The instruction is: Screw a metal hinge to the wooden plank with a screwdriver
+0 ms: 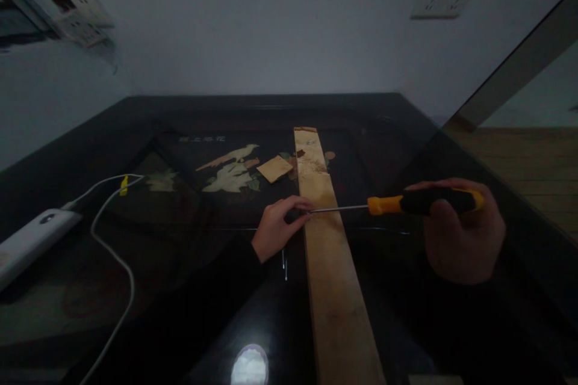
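Observation:
A long wooden board (336, 277) lies lengthwise on the dark table, with a stained, rough patch near its far end. My right hand (467, 240) is closed round the yellow and black handle of a screwdriver (391, 204). The shaft runs level to the left across the board, and its tip meets the fingertips of my left hand (277, 225). Thumb and forefinger of that hand pinch at the board's left edge; whatever they hold there is too small to make out. Two thin metal pins, screws or nails (285, 266), lie on the table just below my left hand.
A small square wood piece (274, 169) lies left of the board's far end. At the left, a white power strip or charger (38, 237) trails a white cable (126, 264) with a yellow tag. The dark table (217, 109) has bird-and-leaf decoration and meets the wall behind.

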The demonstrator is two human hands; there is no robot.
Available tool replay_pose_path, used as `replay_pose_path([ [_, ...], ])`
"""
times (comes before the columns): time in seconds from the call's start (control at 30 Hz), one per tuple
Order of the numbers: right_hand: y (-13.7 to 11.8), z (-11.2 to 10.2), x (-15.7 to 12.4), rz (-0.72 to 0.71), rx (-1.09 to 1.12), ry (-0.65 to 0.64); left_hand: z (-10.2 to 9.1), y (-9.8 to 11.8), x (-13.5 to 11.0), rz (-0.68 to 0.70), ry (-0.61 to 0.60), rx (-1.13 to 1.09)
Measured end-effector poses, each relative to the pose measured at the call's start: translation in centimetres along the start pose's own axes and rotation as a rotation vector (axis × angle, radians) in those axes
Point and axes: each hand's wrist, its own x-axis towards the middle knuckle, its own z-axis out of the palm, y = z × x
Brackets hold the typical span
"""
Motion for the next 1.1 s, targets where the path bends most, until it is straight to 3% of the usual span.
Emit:
replay_pose_path([
  [0.2, -1.0, 0.0, -0.1, -0.073, -0.084, -0.065, 0.0, 0.0, 0.0, -0.002, 0.002, -0.005],
  [0.37, -4.2, 0.8, 1.6, -0.162, -0.314, -0.291, 0.1, -0.1, 0.0, -0.017, -0.007, 0.004],
  [0.5, -7.1, 3.4, 4.0, -0.429, -0.583, -0.544, 0.1, 0.0, 0.0, -0.031, -0.005, 0.013],
  [0.6, -8.1, 6.3, 5.1, -0.566, -0.636, -0.610, 0.1, 0.1, 0.1, -0.026, -0.004, -0.008],
  [0.7, -8.3, 8.8, 5.4, -0.439, -0.529, -0.653, 0.1, 0.0, 0.1, -0.031, -0.003, -0.030],
  [0.8, -8.7, 10.0, 5.8, -0.302, -0.383, -0.708, 0.1, -0.1, 0.1, -0.042, 0.002, -0.029],
  [0.97, -9.3, 9.6, 6.6, -0.208, -0.281, -0.891, 0.2, -0.2, 0.1, -0.040, -0.002, -0.020],
  [1.1, -9.1, 9.1, 6.7, -0.188, -0.281, -0.841, 0.1, -0.1, 0.1, -0.019, -0.005, 0.004],
])
